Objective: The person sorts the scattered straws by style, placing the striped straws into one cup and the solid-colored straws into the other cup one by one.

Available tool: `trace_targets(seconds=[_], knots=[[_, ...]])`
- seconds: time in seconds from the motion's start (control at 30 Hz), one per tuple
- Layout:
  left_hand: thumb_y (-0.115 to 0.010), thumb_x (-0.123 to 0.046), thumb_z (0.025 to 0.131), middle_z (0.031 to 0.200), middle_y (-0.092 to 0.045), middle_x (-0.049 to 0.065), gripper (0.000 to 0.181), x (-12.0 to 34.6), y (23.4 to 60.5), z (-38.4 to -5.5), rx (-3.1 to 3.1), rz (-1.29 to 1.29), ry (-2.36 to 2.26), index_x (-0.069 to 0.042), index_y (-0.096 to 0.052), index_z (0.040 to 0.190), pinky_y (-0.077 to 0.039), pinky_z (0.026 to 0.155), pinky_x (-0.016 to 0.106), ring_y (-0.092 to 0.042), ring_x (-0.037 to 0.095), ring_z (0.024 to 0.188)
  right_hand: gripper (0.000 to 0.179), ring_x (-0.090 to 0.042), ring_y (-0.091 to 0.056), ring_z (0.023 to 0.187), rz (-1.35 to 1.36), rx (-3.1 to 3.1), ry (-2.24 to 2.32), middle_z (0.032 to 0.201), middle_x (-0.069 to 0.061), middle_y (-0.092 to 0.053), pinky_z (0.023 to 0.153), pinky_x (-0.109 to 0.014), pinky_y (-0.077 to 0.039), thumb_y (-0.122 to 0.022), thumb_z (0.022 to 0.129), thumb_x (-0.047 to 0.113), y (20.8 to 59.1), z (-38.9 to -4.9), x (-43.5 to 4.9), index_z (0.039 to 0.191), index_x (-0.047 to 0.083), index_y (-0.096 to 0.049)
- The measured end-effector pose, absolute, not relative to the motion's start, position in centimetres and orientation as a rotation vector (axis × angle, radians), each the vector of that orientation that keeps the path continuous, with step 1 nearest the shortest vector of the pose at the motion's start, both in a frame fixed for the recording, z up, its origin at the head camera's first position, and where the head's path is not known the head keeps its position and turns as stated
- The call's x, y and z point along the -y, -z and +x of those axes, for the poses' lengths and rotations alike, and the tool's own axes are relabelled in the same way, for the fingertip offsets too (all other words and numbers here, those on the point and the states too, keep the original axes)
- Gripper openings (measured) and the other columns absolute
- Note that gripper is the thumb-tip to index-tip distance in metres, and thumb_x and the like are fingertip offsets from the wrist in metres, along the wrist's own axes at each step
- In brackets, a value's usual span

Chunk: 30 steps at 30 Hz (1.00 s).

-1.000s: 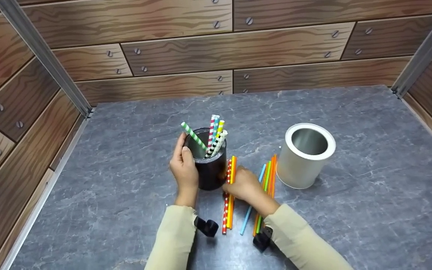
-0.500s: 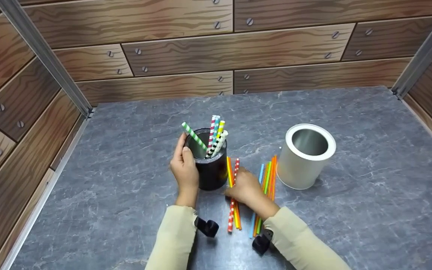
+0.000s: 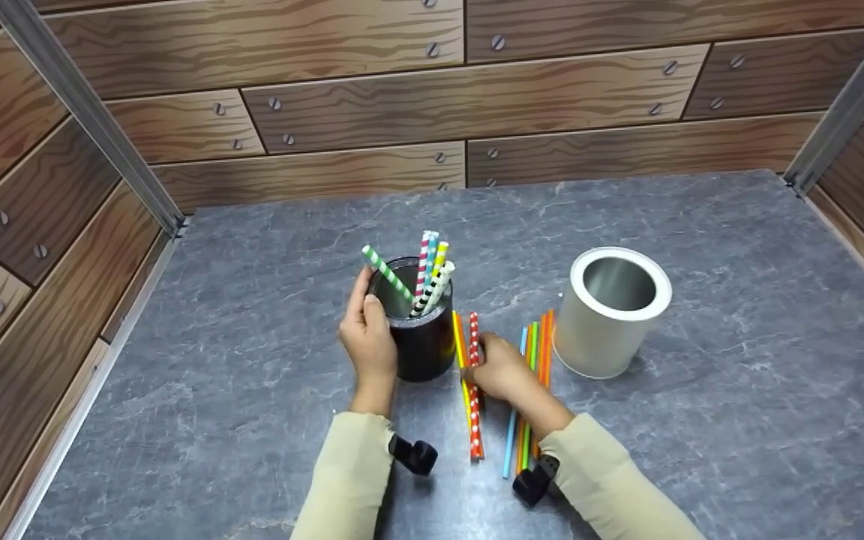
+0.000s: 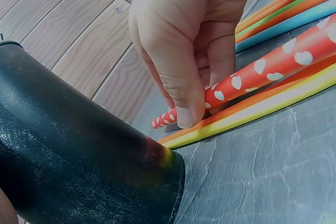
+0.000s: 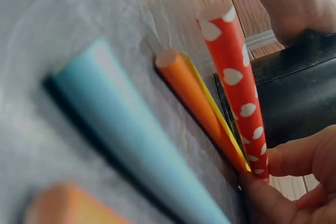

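My left hand [image 3: 372, 337] holds the black cylindrical holder [image 3: 423, 351] by its left side, fingers around the back and thumb near the rim. Several patterned paper straws [image 3: 432, 274] stand in it, leaning. Between thumb and fingers my right hand [image 3: 503, 369] pinches a red straw with white hearts [image 4: 257, 67], lifted slightly off the table in the right wrist view. Under it lie a yellow straw [image 4: 247, 115] and an orange straw [image 5: 191, 95], close beside the holder's base. The left wrist view shows the right hand [image 4: 178, 40] at the red straw; its other fingers are partly hidden.
Right of the right hand lie a blue straw [image 3: 510, 442] and several orange and green straws [image 3: 544, 345]. A silver can [image 3: 601, 345] with a white rim stands beside them. Wood-patterned walls [image 3: 372, 112] surround the grey marbled table [image 3: 252, 322] at the back and sides.
The red heart straw has moved right, apart from the yellow and orange straws, with my right hand shifting slightly right too. The blue straw has shifted toward the green ones. My left hand stays put.
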<state>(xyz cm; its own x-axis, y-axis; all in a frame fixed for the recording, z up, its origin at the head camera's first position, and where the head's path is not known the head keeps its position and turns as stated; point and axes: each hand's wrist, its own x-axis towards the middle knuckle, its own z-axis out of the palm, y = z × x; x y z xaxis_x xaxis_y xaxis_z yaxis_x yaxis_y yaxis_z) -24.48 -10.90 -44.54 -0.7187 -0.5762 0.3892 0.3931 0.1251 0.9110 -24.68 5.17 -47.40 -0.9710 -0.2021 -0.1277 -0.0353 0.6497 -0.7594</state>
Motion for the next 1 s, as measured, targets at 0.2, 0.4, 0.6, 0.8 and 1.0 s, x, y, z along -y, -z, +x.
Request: trace_targets(seconds=[0.2, 0.4, 0.6, 0.8, 1.0], knots=[[-0.040, 0.000, 0.091, 0.127, -0.057, 0.015, 0.039, 10.9, 44.6, -24.5, 1.679, 0.175, 1.681, 0.002, -0.054, 0.127, -0.042, 0.100, 0.029, -0.052, 0.023, 0.120, 0.052, -0.020, -0.048, 0.072, -0.128, -2.567, 1.362, 0.076, -0.005, -0.050, 0.067, -0.029, -0.044, -0.064, 0.071, -0.002, 47.5, -24.7, -5.3, 0.121, -0.008, -0.051], [-0.040, 0.000, 0.091, 0.127, -0.057, 0.015, 0.039, 10.9, 44.6, -24.4, 1.673, 0.169, 1.680, 0.004, -0.053, 0.127, -0.042, 0.100, 0.029, -0.052, 0.023, 0.119, 0.054, -0.014, -0.041, 0.062, -0.022, -2.338, 1.610, 0.072, -0.002, -0.042, 0.053, -0.022, -0.039, -0.059, 0.076, -0.008, 47.3, -24.6, -5.4, 0.128, -0.010, -0.044], [-0.039, 0.001, 0.091, 0.128, -0.056, 0.016, 0.040, 10.9, 44.5, -24.5, 1.660, 0.158, 1.707, 0.002, -0.053, 0.128, -0.042, 0.101, 0.029, -0.051, 0.022, 0.121, 0.054, -0.013, -0.043, 0.065, 0.009, -2.131, 1.801, 0.075, -0.002, -0.038, 0.056, -0.022, -0.047, -0.056, 0.078, -0.011, 47.9, -24.9, -5.9, 0.128, -0.012, -0.036], [-0.040, 0.000, 0.091, 0.128, -0.056, 0.015, 0.039, 10.8, 44.5, -24.4, 1.668, 0.172, 1.701, 0.001, -0.054, 0.128, -0.041, 0.101, 0.029, -0.051, 0.023, 0.121, 0.056, -0.016, -0.052, 0.070, 0.091, -2.000, 1.922, 0.081, -0.006, -0.040, 0.062, -0.028, -0.054, -0.051, 0.079, -0.014, 47.3, -25.0, -6.1, 0.132, -0.011, -0.032], [-0.040, 0.001, 0.091, 0.127, -0.056, 0.016, 0.039, 10.8, 44.4, -24.4, 1.673, 0.174, 1.696, 0.002, -0.054, 0.127, -0.042, 0.101, 0.029, -0.051, 0.023, 0.121, 0.056, -0.015, -0.055, 0.062, 0.101, -1.967, 1.985, 0.081, -0.007, -0.046, 0.055, -0.025, -0.052, -0.050, 0.082, -0.014, 46.8, -25.5, -6.7, 0.135, -0.008, -0.031]])
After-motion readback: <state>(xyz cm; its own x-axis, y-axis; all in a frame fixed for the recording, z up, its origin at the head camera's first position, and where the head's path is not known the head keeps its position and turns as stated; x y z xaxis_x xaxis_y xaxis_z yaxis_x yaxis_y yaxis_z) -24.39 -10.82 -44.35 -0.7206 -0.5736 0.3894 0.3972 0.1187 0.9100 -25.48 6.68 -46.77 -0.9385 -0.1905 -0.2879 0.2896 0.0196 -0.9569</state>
